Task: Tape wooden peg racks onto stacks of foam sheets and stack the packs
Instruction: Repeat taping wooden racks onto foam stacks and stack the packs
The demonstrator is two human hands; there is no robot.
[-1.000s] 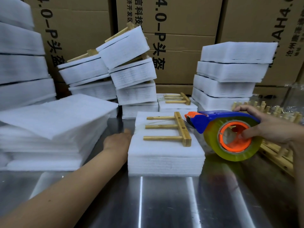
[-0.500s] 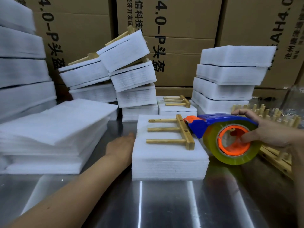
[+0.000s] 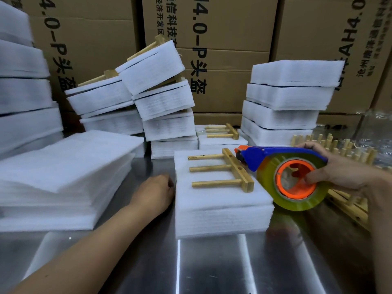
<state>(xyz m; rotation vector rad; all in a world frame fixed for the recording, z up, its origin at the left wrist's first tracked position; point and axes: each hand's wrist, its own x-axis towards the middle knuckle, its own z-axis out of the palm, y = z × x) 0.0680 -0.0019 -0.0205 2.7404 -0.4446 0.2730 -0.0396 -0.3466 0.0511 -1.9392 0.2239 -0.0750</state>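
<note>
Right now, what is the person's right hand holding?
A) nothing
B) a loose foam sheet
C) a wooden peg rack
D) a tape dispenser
D: the right hand grips the blue and orange tape dispenser, whose nose is close to the wooden peg rack lying on the foam stack.

Foam stack [image 3: 222,211] sits mid-table [image 3: 212,262] with a peg rack [image 3: 237,172] flat on top, three pegs pointing left, bar on the right. Right grip [image 3: 343,177] holds the tape dispenser [image 3: 297,200], thumb in the orange core, nose just at the bar's far end. Left grip [image 3: 152,192] is against the stack's left side, fingers hidden. Loose foam sheets [image 3: 63,166] lie left, taped packs [image 3: 165,107] are piled behind, spare racks [image 3: 339,145] far right, cardboard boxes [image 3: 233,39] at the back.
</note>
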